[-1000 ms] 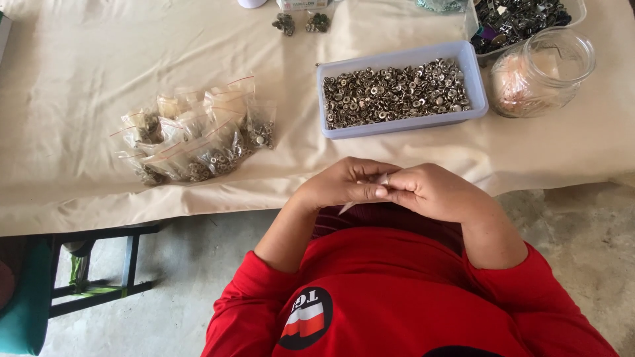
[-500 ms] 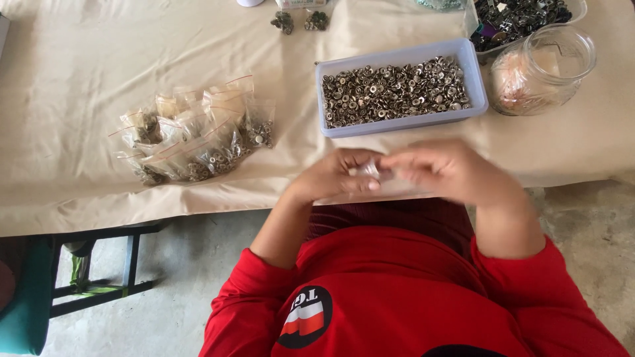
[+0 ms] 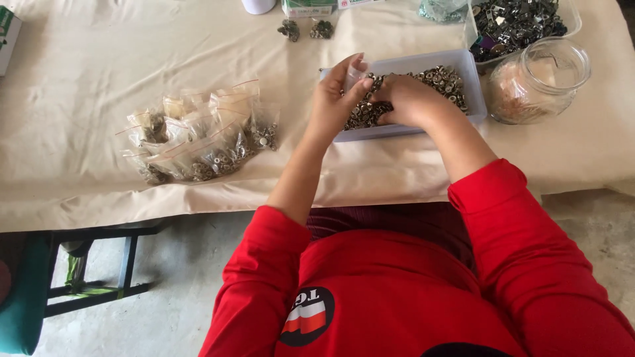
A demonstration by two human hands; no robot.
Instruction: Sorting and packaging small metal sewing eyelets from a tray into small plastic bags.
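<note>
Tablecloth [image 3: 99, 86]: plain cream-beige.
Tray [image 3: 477, 99]: pale lavender-blue.
Small metal pieces [image 3: 443, 79] in it: dull silver with brassy glints.
Small bags [image 3: 198, 135]: clear, thin red line along the tops.
Glass jar [image 3: 539, 79]: clear, pinkish-tan contents, hard to tell apart.
Sleeves [image 3: 516, 225]: bright red.
Shirt badge [image 3: 305, 316]: black round, red and white inside.
Chair [image 3: 26, 297]: teal seat, black frame.

Table [image 3: 99, 79] covered with beige cloth. Laid on it: pale tray [image 3: 473, 92] of small metal pieces, pile of filled clear bags [image 3: 198, 135], glass jar [image 3: 539, 79], clear tub [image 3: 522, 20] of dark hardware, two small metal clusters [image 3: 304, 29] near far edge.
</note>
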